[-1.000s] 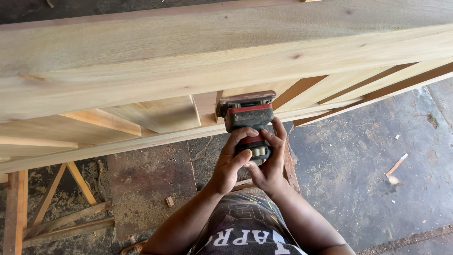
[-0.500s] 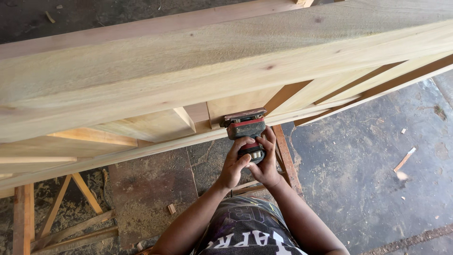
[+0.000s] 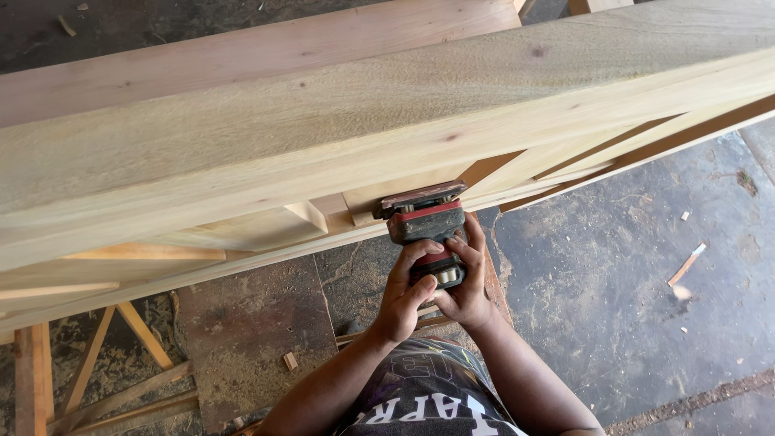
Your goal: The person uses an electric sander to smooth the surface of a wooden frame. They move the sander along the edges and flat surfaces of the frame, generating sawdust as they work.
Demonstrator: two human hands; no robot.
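Head view: left hand (image 3: 401,299) and right hand (image 3: 467,289) both clamped on sander (image 3: 425,232), pad pressed against inner edge of wooden frame (image 3: 323,153). Risk, as judged: tilted pad gouges wood; grip slipping drops sander onto floor (image 3: 646,266).

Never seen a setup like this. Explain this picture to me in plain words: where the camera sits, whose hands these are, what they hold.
The camera sits on the person's head and looks down, so the arms come up from the bottom edge. The left hand and right hand both grip a red and black power sander. Its flat pad presses against the side of a big pale wooden frame, which stretches across the view. Below lies a dusty concrete floor with small wood scraps. Slanted wooden supports show at lower left.
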